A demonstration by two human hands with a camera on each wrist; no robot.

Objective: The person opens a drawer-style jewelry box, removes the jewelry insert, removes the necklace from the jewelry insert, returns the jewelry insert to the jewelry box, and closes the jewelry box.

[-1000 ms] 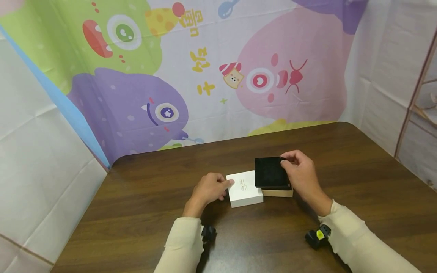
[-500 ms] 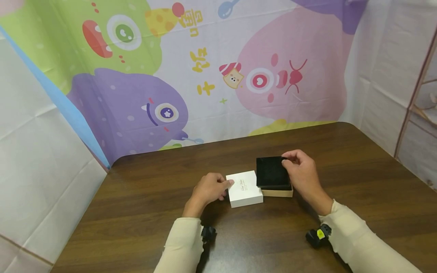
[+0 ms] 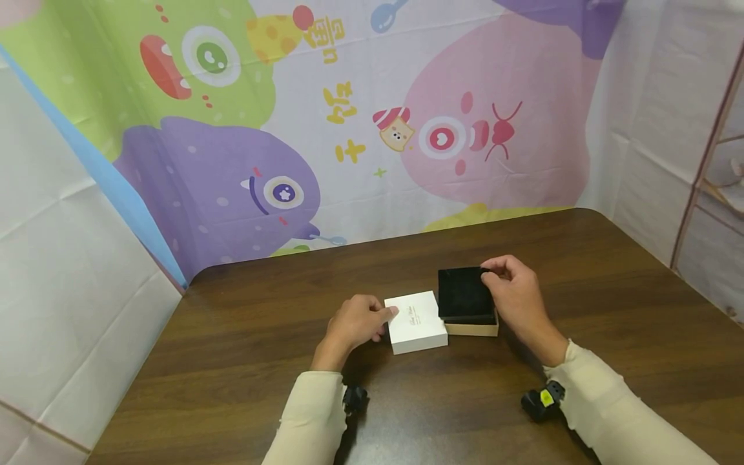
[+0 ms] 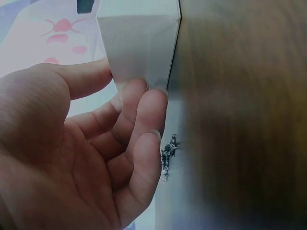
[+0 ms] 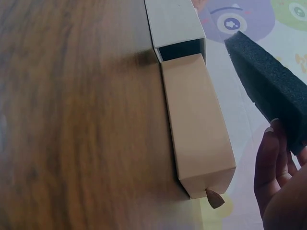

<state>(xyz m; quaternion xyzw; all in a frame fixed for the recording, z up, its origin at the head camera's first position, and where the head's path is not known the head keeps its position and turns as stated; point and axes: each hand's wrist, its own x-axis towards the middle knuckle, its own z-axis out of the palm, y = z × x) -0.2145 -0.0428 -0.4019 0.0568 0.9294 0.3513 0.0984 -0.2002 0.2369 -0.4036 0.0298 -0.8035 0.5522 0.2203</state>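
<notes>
A white box sleeve (image 3: 416,326) with small gold lettering lies on the wooden table. My left hand (image 3: 356,323) grips its left end, thumb on top and fingertips at the end face (image 4: 139,43). Out of the sleeve's right end sticks a light brown drawer (image 3: 473,330), which has a small brown pull tab (image 5: 215,198). Above the drawer, my right hand (image 3: 516,297) pinches a square black foam pad (image 3: 465,294) by its far right corner. The right wrist view has the pad (image 5: 268,76) raised and tilted over the drawer, whose inside is hidden.
The dark wood table (image 3: 244,374) runs back to a cartoon-print cloth (image 3: 360,194) hanging behind it. Pale panels stand to the left and right. A small black camera (image 3: 354,399) is strapped to the left wrist, another (image 3: 540,402) to the right.
The foam pad has shifted slightly to the right together with my right hand. My left hand and the white sleeve have stayed in place.
</notes>
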